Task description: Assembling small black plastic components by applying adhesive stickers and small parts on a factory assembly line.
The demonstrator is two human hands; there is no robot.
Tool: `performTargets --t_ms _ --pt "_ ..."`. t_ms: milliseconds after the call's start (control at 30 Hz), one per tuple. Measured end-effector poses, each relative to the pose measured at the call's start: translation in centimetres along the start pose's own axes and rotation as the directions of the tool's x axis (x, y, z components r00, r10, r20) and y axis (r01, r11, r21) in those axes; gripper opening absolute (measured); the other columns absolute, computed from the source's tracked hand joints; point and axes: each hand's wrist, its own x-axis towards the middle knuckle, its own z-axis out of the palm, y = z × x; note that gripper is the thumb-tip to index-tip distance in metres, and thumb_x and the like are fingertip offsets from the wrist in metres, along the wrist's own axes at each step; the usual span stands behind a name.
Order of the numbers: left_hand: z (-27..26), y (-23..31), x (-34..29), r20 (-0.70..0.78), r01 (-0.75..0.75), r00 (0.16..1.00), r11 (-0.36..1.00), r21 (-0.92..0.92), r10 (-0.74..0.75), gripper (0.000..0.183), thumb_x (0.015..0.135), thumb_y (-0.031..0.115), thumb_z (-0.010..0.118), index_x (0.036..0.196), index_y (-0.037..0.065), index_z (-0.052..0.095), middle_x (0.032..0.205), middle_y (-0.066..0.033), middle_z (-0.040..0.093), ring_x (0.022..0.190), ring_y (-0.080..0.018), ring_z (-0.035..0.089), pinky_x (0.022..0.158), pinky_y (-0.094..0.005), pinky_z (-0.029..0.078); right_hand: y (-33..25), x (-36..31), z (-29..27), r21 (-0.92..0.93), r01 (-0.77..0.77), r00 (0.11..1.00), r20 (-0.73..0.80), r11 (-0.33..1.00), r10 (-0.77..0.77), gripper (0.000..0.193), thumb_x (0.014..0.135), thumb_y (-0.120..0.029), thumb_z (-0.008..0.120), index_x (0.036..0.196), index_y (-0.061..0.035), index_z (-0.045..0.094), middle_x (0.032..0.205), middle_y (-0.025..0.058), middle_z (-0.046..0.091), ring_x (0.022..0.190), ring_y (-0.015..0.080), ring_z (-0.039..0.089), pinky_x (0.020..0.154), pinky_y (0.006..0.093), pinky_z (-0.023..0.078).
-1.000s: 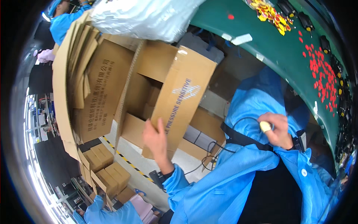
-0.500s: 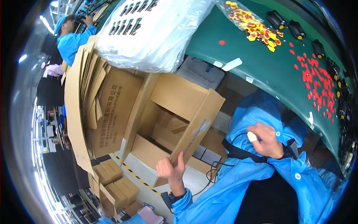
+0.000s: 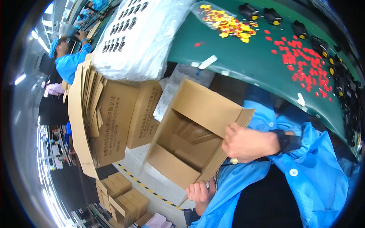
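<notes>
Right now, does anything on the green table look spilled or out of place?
Yes. Yellow-and-red pieces lie loose beside a clear bag, as if spilled; many red discs are scattered nearby. One red piece lies alone.

The brown cardboard box (image 3: 197,135) was open — flaps spread, shadowed interior on view — and tilted at a slant, gripped along its near flap.

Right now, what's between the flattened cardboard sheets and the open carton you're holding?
In the head view, a printed cardboard panel, then a printed brown carton; lower, grey floor shows beside the open carton.
</notes>
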Motion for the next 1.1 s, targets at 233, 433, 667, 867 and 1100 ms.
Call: performTargets --t_ms 233,433,667,867,1100 --pt "3.4 -1.8 5.4 0.68 0.558 0.721 0.692 -0.458 -0.132 0.031 0.094 0.026 0.066 0.077 0.001 0.063 0.071 -0.0097 0.057 0.061 -0.0264 0.056 0.058 -0.0413 0.043 1.9 -4.7 5.0 -0.227 0.0 0.998 -0.064 0.974 -0.015 0.017 0.072 -0.021 0.064 0.069 -0.0064 0.071 0.068 0.0102 0.066 0.066 0.0282 0.069 0.054 0.0468 0.056" --pt "13.0 -0.1 12.8 0.933 0.933 0.359 0.01 -0.358 -0.037 0.041 0.098 0.03 0.062 0.124 -0.002 0.058 0.098 -0.0118 0.069 0.093 -0.0247 0.069 0.075 -0.0377 0.055 1.8 -7.9 2.3 -0.232 -0.05 0.979 -0.202 0.971 0.002 0.019 0.075 -0.023 0.062 0.069 -0.0052 0.066 0.063 0.0078 0.06 0.06 0.0224 0.062 0.052 0.0371 0.042" --pt "18.4 7.1 14.7 0.859 0.775 0.494 -0.378 -0.506 -0.136 0.009 0.091 0.003 0.063 0.099 -0.001 0.061 0.086 -0.0102 0.067 0.067 -0.0227 0.065 0.056 -0.0335 0.051 3.5 -10.7 4.7 -0.228 -0.176 0.971 -0.198 0.957 0.132 0.017 0.076 -0.024 0.061 0.071 -0.009 0.066 0.07 0.0037 0.06 0.071 0.0217 0.064 0.065 0.0353 0.043" --pt "20.8 7.2 14.0 0.718 0.683 0.612 -0.236 -0.691 -0.331 0.008 0.082 -0.007 0.068 0.08 -0.001 0.064 0.07 -0.0059 0.063 0.053 -0.0113 0.052 0.05 -0.0264 0.039 3.2 -7.2 5.6 -0.255 -0.25 0.967 -0.123 0.934 0.225 0.017 0.07 -0.022 0.065 0.059 -0.0092 0.062 0.06 0.0035 0.059 0.059 0.0199 0.061 0.052 0.0338 0.037" --pt "19.4 7.0 13.0 0.676 0.653 0.629 -0.211 -0.727 -0.383 0.019 0.079 -0.011 0.068 0.097 -0.008 0.068 0.093 -0.0098 0.07 0.078 -0.0166 0.065 0.068 -0.0301 0.052 1.6 -4.2 10.5 0.01 -0.068 0.975 -0.213 0.998 0.069 0.014 0.067 -0.023 0.065 0.06 -0.0125 0.069 0.059 0.0069 0.063 0.062 0.0272 0.067 0.051 0.0487 0.052"
